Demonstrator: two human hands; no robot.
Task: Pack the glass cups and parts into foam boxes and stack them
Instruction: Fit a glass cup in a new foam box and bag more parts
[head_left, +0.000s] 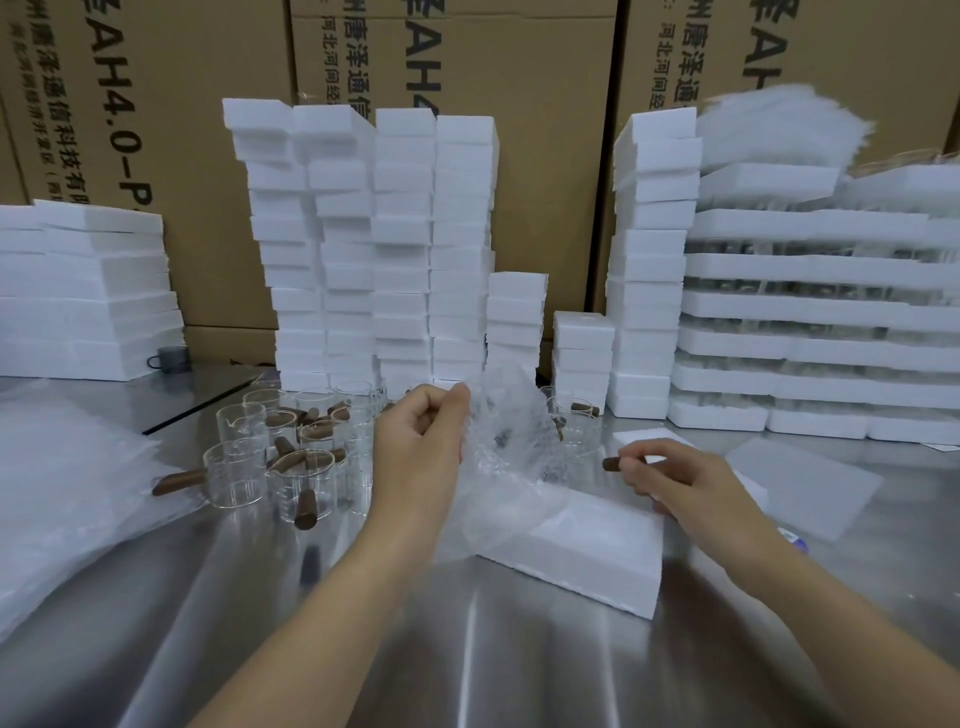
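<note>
On the far left I see a pile of thin translucent plastic bags (67, 499) lying on the shiny steel table (467, 649). It is slippery material, and if an elbow drags it, it can push the glasses next to it.

Next comes the group of clear glass cups with brown wooden handles (291, 457), standing close together, some touching. One handle points out toward the bag pile and one toward me. I think this is the first danger: a sleeve or forearm catching a handle would tip a cup against its neighbours, and glass on steel can chip.

My left hand (415, 447) is closed in a fist on the upper edge of a crumpled sheet of clear bubble wrap (509, 447). Something dark shows through the wrap, but I cannot tell what it is. If the wrap is pulled up too fast, whatever sits inside may roll out.

Below it lies the white rectangular foam box (587, 545), tilted, with the wrap hanging over its near corner. My right hand (680, 483) pinches a small brown wooden piece (612, 464) between thumb and fingers, above the box's far edge. The grip is only at the end, so it could slip and fall.

Behind stand tall stacks of white foam blocks (405, 249), some leaning; a bump to the table could bring them down.
</note>
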